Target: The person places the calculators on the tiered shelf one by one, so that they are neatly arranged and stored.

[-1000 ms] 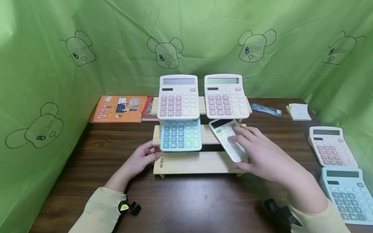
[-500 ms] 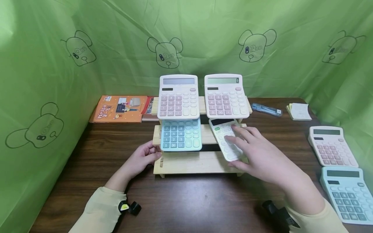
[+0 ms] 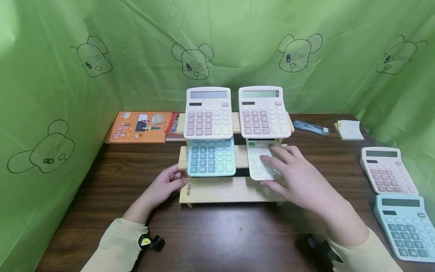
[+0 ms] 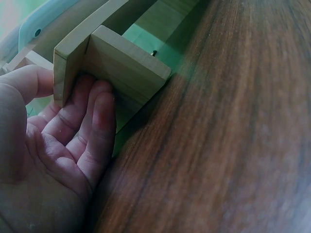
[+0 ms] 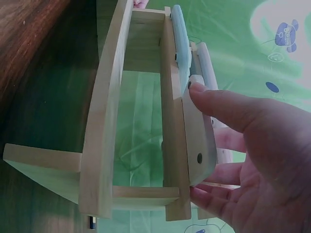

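Note:
A tiered wooden rack (image 3: 221, 192) stands on the table. My left hand (image 3: 167, 184) grips its left end; in the left wrist view the thumb and fingers pinch the edge of a board (image 4: 73, 58). My right hand (image 3: 300, 179) holds a white calculator (image 3: 256, 168) at the middle tier's right side, thumb at the lower edge and fingers over its keys and right side. The right wrist view shows this calculator's edge (image 5: 198, 141) against the tier. Beside it sits a light blue calculator (image 3: 211, 158). Two pink-keyed calculators occupy the top tier, one left (image 3: 208, 113), one right (image 3: 263, 113).
At the table's right lie another pink-keyed calculator (image 3: 389, 170) and a blue one (image 3: 406, 228). An orange book (image 3: 142, 126) lies back left. Behind the rack's right side are a blue packet (image 3: 310, 128) and a paper pad (image 3: 350, 130). A green curtain (image 3: 238, 37) encloses the table.
My right hand has shifted left and turned the white calculator from slanted to nearly straight, its top now under the upper right calculator. My left hand has stayed in place.

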A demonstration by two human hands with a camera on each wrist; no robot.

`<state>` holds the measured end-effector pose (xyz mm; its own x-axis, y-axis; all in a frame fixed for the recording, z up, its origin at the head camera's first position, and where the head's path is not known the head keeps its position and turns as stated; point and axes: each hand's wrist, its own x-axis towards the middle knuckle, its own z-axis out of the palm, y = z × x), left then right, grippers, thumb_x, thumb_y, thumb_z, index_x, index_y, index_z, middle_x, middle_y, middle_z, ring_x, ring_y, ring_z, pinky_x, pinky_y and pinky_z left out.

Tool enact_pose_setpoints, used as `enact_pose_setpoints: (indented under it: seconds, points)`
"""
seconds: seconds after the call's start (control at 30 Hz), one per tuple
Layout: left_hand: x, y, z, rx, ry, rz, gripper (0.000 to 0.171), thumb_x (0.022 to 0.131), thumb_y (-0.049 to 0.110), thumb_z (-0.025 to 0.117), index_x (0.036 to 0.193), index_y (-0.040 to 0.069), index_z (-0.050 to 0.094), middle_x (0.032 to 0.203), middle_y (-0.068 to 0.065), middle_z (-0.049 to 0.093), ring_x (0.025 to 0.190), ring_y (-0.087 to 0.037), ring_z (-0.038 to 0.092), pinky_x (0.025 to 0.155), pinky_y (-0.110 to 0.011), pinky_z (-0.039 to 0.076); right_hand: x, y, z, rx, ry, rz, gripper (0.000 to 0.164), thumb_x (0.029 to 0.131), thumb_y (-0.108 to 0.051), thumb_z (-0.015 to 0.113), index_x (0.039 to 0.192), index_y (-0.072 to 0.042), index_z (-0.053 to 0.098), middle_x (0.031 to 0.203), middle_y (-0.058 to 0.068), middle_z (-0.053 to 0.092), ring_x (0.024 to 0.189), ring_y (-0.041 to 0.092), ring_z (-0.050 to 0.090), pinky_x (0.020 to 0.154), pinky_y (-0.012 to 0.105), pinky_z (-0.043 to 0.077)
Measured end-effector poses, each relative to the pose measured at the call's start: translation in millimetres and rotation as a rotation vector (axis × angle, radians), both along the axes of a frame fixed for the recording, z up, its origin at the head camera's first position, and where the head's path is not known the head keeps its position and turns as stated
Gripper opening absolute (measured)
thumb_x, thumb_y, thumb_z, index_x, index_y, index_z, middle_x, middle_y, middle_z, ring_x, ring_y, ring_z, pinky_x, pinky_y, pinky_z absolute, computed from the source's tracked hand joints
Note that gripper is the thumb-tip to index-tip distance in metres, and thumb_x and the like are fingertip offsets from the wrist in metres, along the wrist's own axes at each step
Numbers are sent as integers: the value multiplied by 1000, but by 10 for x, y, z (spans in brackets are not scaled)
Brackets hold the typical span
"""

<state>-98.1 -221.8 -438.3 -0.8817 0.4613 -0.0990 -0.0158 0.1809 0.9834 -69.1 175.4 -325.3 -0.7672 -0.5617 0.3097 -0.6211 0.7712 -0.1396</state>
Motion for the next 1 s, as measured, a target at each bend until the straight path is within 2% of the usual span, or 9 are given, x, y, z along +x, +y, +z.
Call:
enact_pose_setpoints:
  seconds: [0.2,0.57,0.8,1.0]
  points:
    - [-2,-15,10,-23,21,1,36,96,11,59,131,4,50,90,-16,65,72,-18,60,61,-34,52,-33,-1,-15,-20,0,9,61,84,-55,67,129,-16,62,139,18,48,122,34,41,99,47,37]
    - [2,-32,24,-39,22,7,37,97,13,59,132,6,49,88,-15,64,70,-18,59,60,-34,51,-92,-3,-48,-54,4,28,59,82,-54,69,127,-17,62,139,16,50,119,30,43,97,45,39]
    - [20,-18,14,-31,10,7,36,96,12,59,130,5,50,81,-15,60,66,-18,56,58,-33,50,-92,6,-66,-59,4,37,59,82,-53,70,128,-17,62,140,16,49,119,30,43,97,45,39]
    - [14,9,-6,-3,-9,5,37,96,13,60,131,6,50,81,-17,61,68,-22,60,58,-38,53,-66,25,-81,-64,-1,34,58,83,-50,70,130,-15,61,141,15,47,123,30,40,98,45,38]
